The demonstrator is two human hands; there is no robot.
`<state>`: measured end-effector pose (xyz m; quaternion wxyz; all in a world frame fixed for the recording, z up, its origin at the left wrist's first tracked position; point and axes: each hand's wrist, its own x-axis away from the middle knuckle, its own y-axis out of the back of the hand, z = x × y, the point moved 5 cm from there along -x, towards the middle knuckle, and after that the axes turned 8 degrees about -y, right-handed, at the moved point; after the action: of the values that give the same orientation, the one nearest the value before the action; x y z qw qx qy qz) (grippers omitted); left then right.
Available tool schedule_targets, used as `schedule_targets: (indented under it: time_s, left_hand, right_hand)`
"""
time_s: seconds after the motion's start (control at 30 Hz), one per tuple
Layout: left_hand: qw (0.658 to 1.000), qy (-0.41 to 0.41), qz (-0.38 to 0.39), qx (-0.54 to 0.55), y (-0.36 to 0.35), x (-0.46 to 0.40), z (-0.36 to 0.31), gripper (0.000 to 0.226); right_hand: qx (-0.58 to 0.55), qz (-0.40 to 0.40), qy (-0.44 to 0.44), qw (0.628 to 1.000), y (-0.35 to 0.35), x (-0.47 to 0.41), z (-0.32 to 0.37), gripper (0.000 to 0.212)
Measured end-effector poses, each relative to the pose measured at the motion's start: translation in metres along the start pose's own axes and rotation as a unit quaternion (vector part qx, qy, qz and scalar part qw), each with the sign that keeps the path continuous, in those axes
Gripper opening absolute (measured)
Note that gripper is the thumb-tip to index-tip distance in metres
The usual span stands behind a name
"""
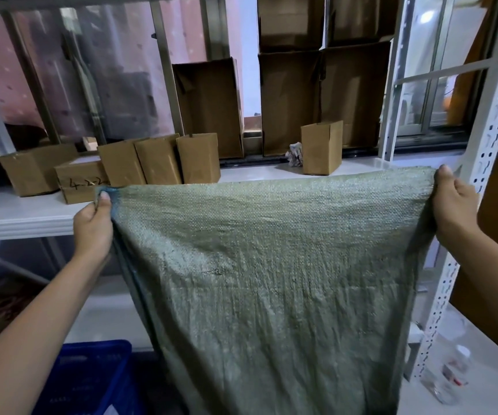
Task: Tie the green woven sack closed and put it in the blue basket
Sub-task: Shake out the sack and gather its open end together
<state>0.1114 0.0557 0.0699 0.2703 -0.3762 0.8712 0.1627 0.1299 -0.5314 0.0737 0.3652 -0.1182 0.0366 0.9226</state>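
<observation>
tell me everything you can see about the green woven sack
The green woven sack is dull olive-green plastic weave, creased and limp, looking flat and empty. It hangs upright, stretched wide along its top edge and narrowing downward, its bottom out of frame. The left hand pinches one top corner, where the edge looks bluish, and the right hand grips the other. It is untied, in front of the shelf, the blue basket at lower left.

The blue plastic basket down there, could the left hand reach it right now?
Probably not yet. The left hand is busy pinching a top corner of the green woven sack, well above the blue plastic basket. Nothing blocks the way once it lets go.
</observation>
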Motion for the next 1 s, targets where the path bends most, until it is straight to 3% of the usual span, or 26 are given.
schedule_targets:
  time_s: [0.17, 0.37, 0.5, 0.73, 0.83, 1.0]
  left_hand:
    - [0.989, 0.053, 0.013, 0.135, -0.002, -0.006, 0.006, 0.029]
    - [0.990, 0.059, -0.069, 0.110, 0.015, -0.009, 0.018, 0.039]
    - [0.992, 0.039, -0.075, 0.090, 0.013, -0.010, 0.012, 0.042]
    - [0.989, 0.059, -0.056, 0.125, 0.013, -0.010, 0.019, 0.036]
    - [0.985, 0.070, -0.029, 0.156, 0.010, -0.005, 0.009, 0.031]
    - [0.979, 0.046, 0.060, 0.187, 0.011, -0.004, -0.003, 0.018]
  right_hand:
    - [-0.046, -0.004, -0.006, 0.999, 0.001, -0.003, 0.007, 0.048]
    - [-0.058, -0.050, 0.016, 0.997, 0.010, -0.004, 0.003, 0.047]
    - [-0.064, -0.047, 0.021, 0.997, 0.008, -0.004, 0.006, 0.046]
    - [-0.092, 0.081, -0.040, 0.992, 0.007, -0.008, 0.002, 0.035]
    - [-0.068, 0.136, -0.060, 0.987, 0.006, -0.011, 0.002, 0.051]
    - [-0.055, 0.149, -0.021, 0.987, 0.011, -0.015, 0.007, 0.030]
